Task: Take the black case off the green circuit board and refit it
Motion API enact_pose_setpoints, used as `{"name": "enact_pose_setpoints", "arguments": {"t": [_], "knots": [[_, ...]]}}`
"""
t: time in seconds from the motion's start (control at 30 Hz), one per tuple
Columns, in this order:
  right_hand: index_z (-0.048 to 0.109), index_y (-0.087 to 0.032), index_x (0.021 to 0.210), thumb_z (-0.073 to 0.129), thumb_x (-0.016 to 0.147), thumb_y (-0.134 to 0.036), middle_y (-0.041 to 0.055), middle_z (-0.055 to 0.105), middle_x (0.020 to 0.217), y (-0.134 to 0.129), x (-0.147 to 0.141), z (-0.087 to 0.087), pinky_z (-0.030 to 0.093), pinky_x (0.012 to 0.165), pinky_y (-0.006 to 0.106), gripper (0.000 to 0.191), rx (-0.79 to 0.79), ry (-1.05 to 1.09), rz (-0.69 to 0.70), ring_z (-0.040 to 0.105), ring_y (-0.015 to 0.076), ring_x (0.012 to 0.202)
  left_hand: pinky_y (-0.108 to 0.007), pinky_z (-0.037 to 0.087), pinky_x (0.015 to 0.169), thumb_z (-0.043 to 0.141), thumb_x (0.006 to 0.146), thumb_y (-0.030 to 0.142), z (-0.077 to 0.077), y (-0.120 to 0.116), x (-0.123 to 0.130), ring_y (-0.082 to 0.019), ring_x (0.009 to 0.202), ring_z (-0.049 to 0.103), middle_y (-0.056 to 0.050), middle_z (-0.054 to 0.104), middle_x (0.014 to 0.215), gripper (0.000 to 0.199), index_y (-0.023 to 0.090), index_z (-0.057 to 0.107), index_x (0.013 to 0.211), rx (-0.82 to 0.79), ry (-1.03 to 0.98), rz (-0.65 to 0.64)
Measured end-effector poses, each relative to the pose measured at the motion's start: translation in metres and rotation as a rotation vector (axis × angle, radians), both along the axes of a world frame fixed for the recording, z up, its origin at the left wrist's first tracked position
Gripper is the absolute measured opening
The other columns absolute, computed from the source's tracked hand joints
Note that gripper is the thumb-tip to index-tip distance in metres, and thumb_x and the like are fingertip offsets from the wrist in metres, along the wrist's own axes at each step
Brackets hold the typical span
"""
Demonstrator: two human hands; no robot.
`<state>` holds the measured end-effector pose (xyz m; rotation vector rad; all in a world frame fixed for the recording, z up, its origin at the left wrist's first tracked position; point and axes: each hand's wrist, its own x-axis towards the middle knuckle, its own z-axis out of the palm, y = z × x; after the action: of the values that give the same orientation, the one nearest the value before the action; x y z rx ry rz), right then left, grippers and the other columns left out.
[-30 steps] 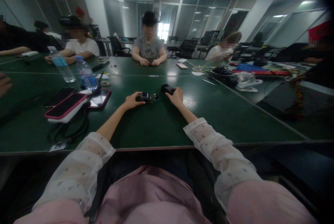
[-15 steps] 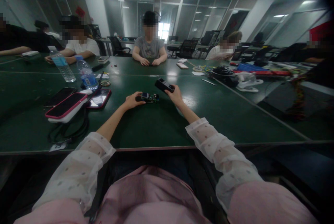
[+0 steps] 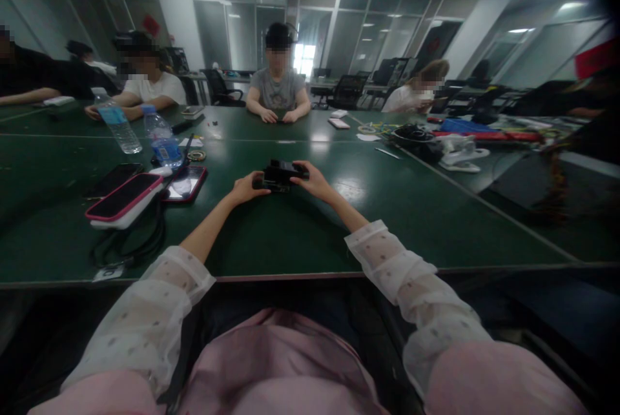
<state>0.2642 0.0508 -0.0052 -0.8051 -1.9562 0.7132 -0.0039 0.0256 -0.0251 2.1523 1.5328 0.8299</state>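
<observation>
Above the green table, my left hand (image 3: 248,188) is closed on the left end of a circuit board (image 3: 278,188), of which only the lower edge shows. My right hand (image 3: 314,181) is closed on the right end of a black plastic housing (image 3: 283,172). The housing sits over the board and covers most of it. Whether the two parts touch or fit into each other, I cannot tell.
To the left lie a pink-edged phone (image 3: 124,196) on a white block, another phone (image 3: 186,183) and a black cable (image 3: 140,237). Two water bottles (image 3: 162,139) stand behind them. A pen (image 3: 388,153) and cables (image 3: 411,137) lie to the right. Across the table (image 3: 300,241) sits a person (image 3: 278,82).
My right hand has moved left and slightly down with the black housing, bringing it over the circuit board. My left hand has stayed nearly in place.
</observation>
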Motion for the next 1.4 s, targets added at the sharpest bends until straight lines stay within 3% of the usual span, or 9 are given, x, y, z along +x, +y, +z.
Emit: {"name": "enact_pose_setpoints", "arguments": {"t": [0.43, 0.73, 0.9, 1.4], "knots": [[0.056, -0.021, 0.122, 0.074, 0.074, -0.036, 0.009, 0.063, 0.116, -0.001, 0.0, -0.011, 0.051, 0.093, 0.046, 0.054, 0.104, -0.207, 0.035, 0.062, 0.026, 0.105, -0.044, 0.039, 0.108, 0.075, 0.068, 0.056, 0.009, -0.008, 0.003, -0.028, 0.123, 0.058, -0.007, 0.062, 0.13, 0.08, 0.027, 0.044, 0.136, 0.023, 0.027, 0.008], [0.053, -0.022, 0.123, 0.077, 0.071, -0.041, 0.0076, 0.063, 0.115, 0.0, 0.001, -0.018, 0.051, 0.093, 0.045, 0.061, 0.011, -0.149, 0.056, 0.062, 0.0251, 0.105, -0.046, 0.038, 0.108, 0.074, 0.069, 0.057, 0.011, -0.009, 0.004, -0.029, 0.123, 0.057, -0.009, 0.063, 0.13, 0.078, 0.025, 0.046, 0.135, 0.011, 0.058, 0.023], [0.054, -0.021, 0.121, 0.078, 0.07, -0.038, 0.0083, 0.062, 0.117, -0.001, 0.0, -0.019, 0.047, 0.099, 0.046, 0.059, 0.031, -0.148, 0.027, 0.06, 0.0261, 0.11, -0.047, 0.037, 0.108, 0.074, 0.069, 0.056, 0.009, -0.008, 0.004, -0.029, 0.122, 0.058, -0.009, 0.064, 0.127, 0.079, 0.025, 0.046, 0.135, 0.006, 0.049, 0.024], [0.054, -0.021, 0.12, 0.077, 0.069, -0.042, 0.0078, 0.062, 0.113, 0.004, 0.0, -0.026, 0.049, 0.094, 0.045, 0.06, 0.023, -0.103, 0.034, 0.061, 0.0252, 0.105, -0.046, 0.039, 0.108, 0.073, 0.069, 0.058, 0.004, -0.005, 0.002, -0.03, 0.124, 0.056, -0.009, 0.061, 0.132, 0.079, 0.024, 0.047, 0.135, 0.038, 0.032, -0.003]]}}
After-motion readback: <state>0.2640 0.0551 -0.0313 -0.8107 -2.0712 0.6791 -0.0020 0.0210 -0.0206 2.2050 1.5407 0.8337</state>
